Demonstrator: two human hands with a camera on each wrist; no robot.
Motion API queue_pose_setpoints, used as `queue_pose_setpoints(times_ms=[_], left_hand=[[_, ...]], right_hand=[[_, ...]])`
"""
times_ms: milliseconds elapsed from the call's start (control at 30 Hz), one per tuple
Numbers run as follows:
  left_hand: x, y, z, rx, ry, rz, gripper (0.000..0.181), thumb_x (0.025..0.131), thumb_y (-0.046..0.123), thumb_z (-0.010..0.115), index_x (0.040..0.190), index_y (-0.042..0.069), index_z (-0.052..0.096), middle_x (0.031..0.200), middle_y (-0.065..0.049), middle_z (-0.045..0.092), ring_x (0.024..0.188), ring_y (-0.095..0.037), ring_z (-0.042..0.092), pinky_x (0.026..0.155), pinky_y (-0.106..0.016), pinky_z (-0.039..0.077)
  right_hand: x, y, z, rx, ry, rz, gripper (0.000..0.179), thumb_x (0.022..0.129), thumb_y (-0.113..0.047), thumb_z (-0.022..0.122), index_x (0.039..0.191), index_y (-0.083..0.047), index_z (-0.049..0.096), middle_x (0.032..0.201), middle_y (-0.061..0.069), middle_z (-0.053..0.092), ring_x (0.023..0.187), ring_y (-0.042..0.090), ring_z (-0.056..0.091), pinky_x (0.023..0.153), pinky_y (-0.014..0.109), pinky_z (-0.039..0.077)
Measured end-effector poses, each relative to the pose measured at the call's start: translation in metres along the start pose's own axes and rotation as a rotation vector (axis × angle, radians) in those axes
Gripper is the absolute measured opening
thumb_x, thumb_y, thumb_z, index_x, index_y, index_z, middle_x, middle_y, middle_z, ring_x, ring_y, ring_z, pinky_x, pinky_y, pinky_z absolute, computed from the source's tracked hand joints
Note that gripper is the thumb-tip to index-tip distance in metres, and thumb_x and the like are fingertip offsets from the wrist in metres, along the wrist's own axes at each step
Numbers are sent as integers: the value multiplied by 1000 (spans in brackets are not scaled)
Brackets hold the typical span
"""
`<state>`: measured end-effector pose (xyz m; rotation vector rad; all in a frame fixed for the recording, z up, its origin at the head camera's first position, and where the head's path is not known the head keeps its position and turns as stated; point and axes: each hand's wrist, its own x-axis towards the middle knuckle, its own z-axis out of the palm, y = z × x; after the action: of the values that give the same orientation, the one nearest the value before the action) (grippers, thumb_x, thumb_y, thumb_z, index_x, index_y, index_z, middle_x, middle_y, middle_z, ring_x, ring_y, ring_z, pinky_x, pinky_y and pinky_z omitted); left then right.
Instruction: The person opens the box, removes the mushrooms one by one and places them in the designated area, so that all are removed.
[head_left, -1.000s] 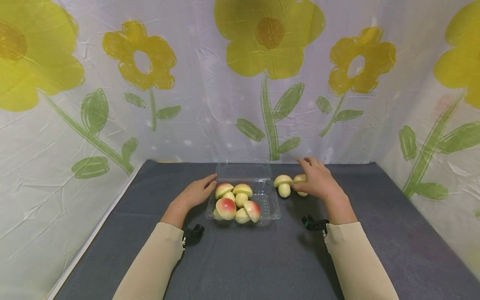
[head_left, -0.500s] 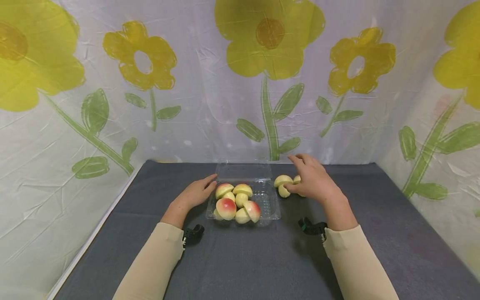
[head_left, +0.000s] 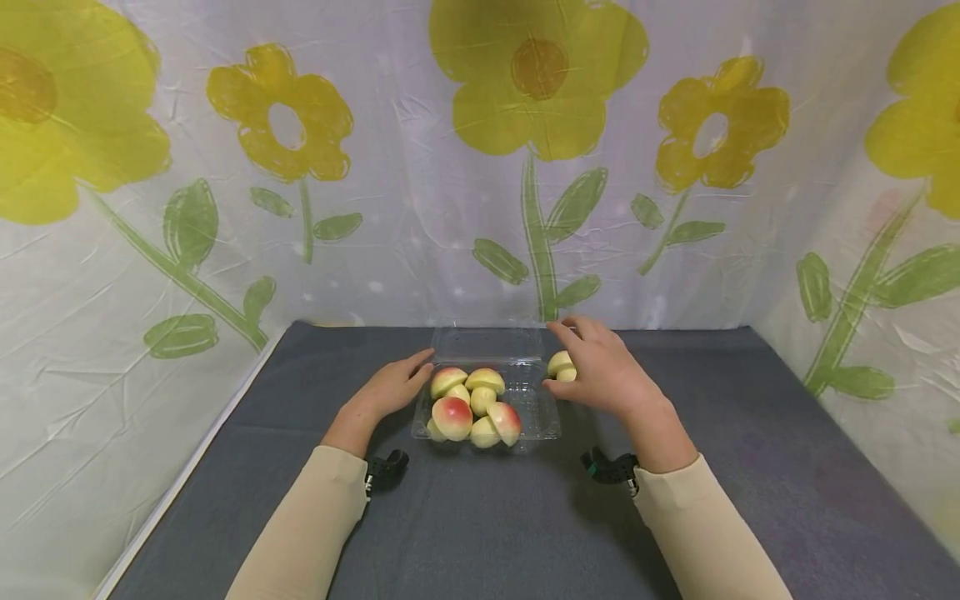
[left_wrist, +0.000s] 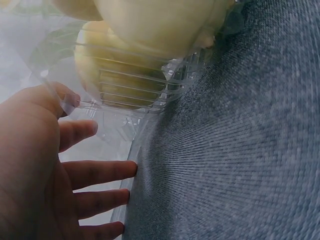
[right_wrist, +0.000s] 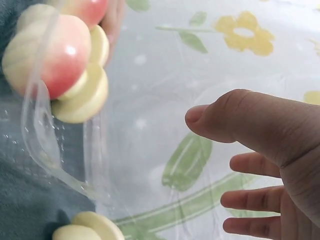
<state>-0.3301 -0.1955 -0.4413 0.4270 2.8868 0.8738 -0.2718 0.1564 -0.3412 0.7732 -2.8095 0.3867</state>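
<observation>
A clear plastic clamshell box (head_left: 534, 408) stands with its lid raised at the back. Several toy mushrooms (head_left: 452, 418), cream with red-blushed caps, fill its left and middle part. At the box's left side rests my left hand (head_left: 385, 389); in the left wrist view its thumb (left_wrist: 60, 95) touches the rim and the other fingers are spread straight. Above the table by the box's right edge is my right hand (head_left: 603, 371), fingers extended and holding nothing. It partly covers a loose mushroom (head_left: 560, 367), also seen in the right wrist view; a second loose mushroom is hidden.
A dark grey cloth (head_left: 480, 525) covers the table. Behind it and at both sides hangs a white curtain (head_left: 405, 208) with yellow flowers. The lid (head_left: 487, 340) stands near the back edge. Black wrist cameras (head_left: 611, 467) are strapped under both sleeves.
My right hand has moved left from the loose mushrooms toward the box's right edge, covering the farther one and part of the nearer. My left hand and the box have stayed put.
</observation>
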Motion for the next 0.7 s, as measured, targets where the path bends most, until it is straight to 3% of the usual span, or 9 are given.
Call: queue_pose_setpoints(times_ms=[333,700], left_hand=[[1,0,0,5,0,-2,58,113,40,38,164,14,29,160,-18,40,144,-42,39,115,-64,33],[1,-1,0,8,1,-8,59,113,43,37,164,16,30,161,-17,39,145,-41,39,116,-63,33]], right_hand=[[6,-18,16,-107,0,-27,82,88,-48,81,152,-8,49,141,16,54,124,39,56,108,61,42],[8,-40,38,-191,-27,-110,70,91,-56,75,142,-10,60,125,10,66,109,31,65,97,52,52]])
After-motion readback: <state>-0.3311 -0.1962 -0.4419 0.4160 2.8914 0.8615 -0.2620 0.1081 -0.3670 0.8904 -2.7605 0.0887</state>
